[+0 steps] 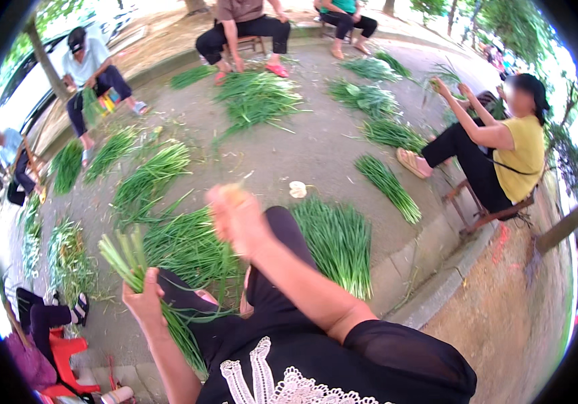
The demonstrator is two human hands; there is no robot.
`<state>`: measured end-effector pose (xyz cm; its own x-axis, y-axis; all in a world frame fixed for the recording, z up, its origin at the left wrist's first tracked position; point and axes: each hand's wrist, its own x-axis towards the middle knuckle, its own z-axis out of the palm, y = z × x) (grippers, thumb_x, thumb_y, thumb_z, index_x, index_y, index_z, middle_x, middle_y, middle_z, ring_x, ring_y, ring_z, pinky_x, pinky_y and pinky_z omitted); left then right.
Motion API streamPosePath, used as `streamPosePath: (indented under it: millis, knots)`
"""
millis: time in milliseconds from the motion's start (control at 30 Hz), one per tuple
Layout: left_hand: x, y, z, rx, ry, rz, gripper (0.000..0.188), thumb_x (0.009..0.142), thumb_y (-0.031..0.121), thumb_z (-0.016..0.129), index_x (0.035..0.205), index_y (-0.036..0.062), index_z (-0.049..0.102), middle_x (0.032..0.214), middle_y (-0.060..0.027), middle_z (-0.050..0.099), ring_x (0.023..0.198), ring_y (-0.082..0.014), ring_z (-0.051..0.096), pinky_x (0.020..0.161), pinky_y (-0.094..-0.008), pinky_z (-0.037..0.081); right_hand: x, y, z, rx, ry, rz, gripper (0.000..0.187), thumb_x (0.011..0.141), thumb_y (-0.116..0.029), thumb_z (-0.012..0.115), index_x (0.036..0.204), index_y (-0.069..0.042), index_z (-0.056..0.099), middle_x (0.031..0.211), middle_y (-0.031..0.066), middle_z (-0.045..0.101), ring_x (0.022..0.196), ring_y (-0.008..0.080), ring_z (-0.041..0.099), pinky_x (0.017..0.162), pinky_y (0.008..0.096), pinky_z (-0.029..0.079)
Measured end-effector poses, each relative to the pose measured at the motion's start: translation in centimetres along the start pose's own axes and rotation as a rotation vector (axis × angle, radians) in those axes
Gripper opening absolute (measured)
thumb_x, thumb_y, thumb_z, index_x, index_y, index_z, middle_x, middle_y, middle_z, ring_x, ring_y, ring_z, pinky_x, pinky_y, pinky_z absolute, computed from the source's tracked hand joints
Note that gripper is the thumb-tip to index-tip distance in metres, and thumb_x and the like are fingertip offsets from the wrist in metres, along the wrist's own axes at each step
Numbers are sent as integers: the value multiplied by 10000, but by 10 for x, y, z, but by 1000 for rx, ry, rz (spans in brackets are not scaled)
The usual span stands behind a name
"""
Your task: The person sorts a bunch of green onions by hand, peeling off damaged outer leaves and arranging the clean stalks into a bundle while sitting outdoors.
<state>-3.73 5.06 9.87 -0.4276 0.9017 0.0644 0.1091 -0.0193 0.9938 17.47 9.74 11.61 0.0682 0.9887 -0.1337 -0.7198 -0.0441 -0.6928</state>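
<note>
The left hand (146, 299) is gripping a bunch of green stalks (127, 259) in a closed fist, low and left of centre, above the lap. The stalks are long, thin and smooth, with pale cut ends fanning up and left out of the fist and darker leafy tails trailing down past the knee. The right hand (235, 215) is lifting higher, blurred by motion; it is pinching something small and yellowish, though how tightly I cannot tell. Flat sheaves of the same greens (336, 239) are lying just beyond the knees on the rough grey pavement (316, 151), their blades straight and packed side by side. More loose heaps (259, 97) are spreading further out. A person in a yellow shirt (521, 155) is sitting on a low stool at right, arms raised.
</note>
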Motion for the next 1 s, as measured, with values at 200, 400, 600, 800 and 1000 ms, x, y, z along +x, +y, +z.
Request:
streamPosePath:
  millis: [200,400,600,800,1000]
  knots:
    - [-39,-11,39,211,-206,58,168,748,62,675,835,-13,551,619,-3,526,458,-51,458,399,-199,356,-14,59,3,-615,-130,-337,180,789,-152,620,818,16,562,625,-10,483,590,58,422,507,251,377]
    - [-43,-20,39,396,-155,193,186,749,80,681,853,-19,563,632,-7,536,453,-58,452,402,-210,367,-23,54,2,-602,-113,-209,239,813,-178,586,683,3,500,576,-12,434,575,44,377,487,254,347]
    - [-35,-35,15,-69,-284,-90,152,840,103,587,946,16,521,677,-20,538,496,-74,463,427,-195,356,-36,65,9,-269,-205,-143,259,869,-172,526,676,-2,494,541,-31,403,528,51,375,451,257,331]
    - [-34,-33,-8,-210,-308,-100,319,832,187,617,1062,-3,504,922,-57,582,783,-121,574,672,-233,476,-58,72,26,-346,-234,-332,276,875,-209,500,704,7,492,542,114,456,528,197,515,532,356,413]
    - [-21,-44,-29,-248,-433,-120,344,831,184,618,1097,13,482,981,-55,563,874,-145,574,746,-262,491,-66,88,24,-500,-265,-466,208,839,-193,528,888,9,542,698,175,543,669,363,544,586,390,423]
